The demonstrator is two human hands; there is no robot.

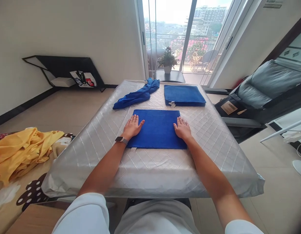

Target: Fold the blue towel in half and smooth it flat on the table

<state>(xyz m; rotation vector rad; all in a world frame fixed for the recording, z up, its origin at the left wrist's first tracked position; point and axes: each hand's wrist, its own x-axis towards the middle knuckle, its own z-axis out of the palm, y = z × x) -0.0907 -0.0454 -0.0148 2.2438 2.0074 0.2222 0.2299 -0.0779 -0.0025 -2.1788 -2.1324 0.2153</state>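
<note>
A flat blue towel [158,130], squared into a rectangle, lies in front of me with a small white tag at its lower left edge. My left hand [133,126], a watch on its wrist, rests flat on the towel's left edge with fingers stretched forward. On the opposite edge my right hand [182,127] lies flat too, fingers extended. Neither hand grips the cloth. Farther back on the right is a neat stack of folded blue towels [184,93] with white tags. A crumpled blue towel [138,95] lies at the back left.
A silver quilted cloth covers the table [150,172]. Yellow fabric [21,152] is heaped at the left. A grey armchair [259,86] stands at the right. Beyond the table's far edge, a potted plant [168,61] sits on a chair before the glass door.
</note>
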